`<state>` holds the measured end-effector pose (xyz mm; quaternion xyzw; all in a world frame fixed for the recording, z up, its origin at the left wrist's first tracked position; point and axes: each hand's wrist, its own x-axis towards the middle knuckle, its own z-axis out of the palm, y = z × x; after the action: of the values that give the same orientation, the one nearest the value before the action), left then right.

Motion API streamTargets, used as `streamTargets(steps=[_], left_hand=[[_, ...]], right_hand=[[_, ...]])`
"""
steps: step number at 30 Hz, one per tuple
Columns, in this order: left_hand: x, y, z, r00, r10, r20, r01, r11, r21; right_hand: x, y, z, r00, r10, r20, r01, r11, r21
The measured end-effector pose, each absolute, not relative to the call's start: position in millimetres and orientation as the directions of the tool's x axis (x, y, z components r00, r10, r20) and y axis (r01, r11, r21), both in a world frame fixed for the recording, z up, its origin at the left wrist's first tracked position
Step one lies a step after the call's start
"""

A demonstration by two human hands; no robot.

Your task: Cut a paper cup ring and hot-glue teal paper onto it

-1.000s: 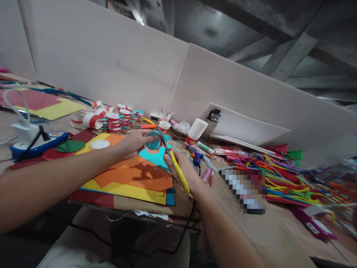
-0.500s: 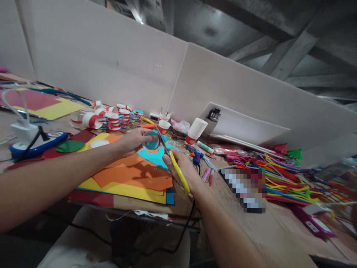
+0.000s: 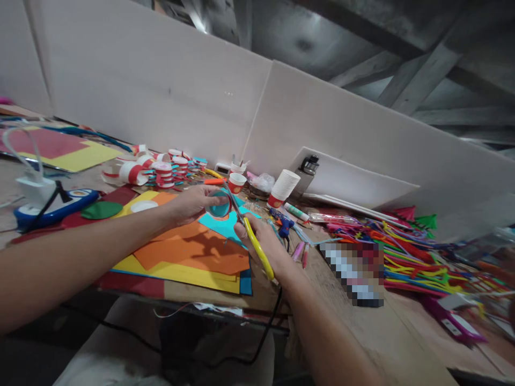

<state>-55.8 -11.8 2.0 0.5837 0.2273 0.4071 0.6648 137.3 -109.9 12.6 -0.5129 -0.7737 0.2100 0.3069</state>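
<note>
My left hand [image 3: 197,203] is closed on a small paper cup [image 3: 220,208], whose round end facing me is teal, with a bit of red at the side. In my right hand [image 3: 257,236] is a pair of scissors [image 3: 257,249] with yellow handles. The blades point up and away from me and lie against the right edge of the cup; whether they are parted is too small to tell. Beneath both hands are sheets of orange paper [image 3: 193,252], yellow paper [image 3: 201,280] and turquoise paper [image 3: 229,229].
Red-and-white paper cup pieces [image 3: 163,174] stand at the back left. Beyond my hands are a single cup [image 3: 237,182], a cup stack [image 3: 284,188] and a bottle [image 3: 306,174]. A blue glue gun [image 3: 285,225] and coloured pipe cleaners [image 3: 402,246] lie right. A blue power strip [image 3: 60,206] sits left.
Almost nothing differs. The cup has turned or shifted very slightly in my left hand, while the scissors stay at its edge.
</note>
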Motion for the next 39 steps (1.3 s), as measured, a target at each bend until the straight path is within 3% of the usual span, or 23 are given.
streamTargets(steps=[24, 33, 39], left_hand=[[-60.6, -8.4, 1.8, 0.577, 0.8, 0.164, -0.251, -0.018, 0.968], [-56.6, -8.9, 0.8, 0.503, 0.85, 0.158, -0.344, 0.029, 0.938], [-57.1, -7.9, -0.6, 0.498, 0.852, 0.159, -0.28, -0.016, 0.96]], right_hand=[[136.2, -110.5, 12.6, -0.269, 0.933, 0.237, 0.668, 0.358, -0.652], [135.6, -112.0, 13.4, -0.243, 0.93, 0.276, 0.666, 0.367, -0.65], [136.1, -110.8, 11.8, -0.274, 0.928, 0.251, 0.649, 0.371, -0.664]])
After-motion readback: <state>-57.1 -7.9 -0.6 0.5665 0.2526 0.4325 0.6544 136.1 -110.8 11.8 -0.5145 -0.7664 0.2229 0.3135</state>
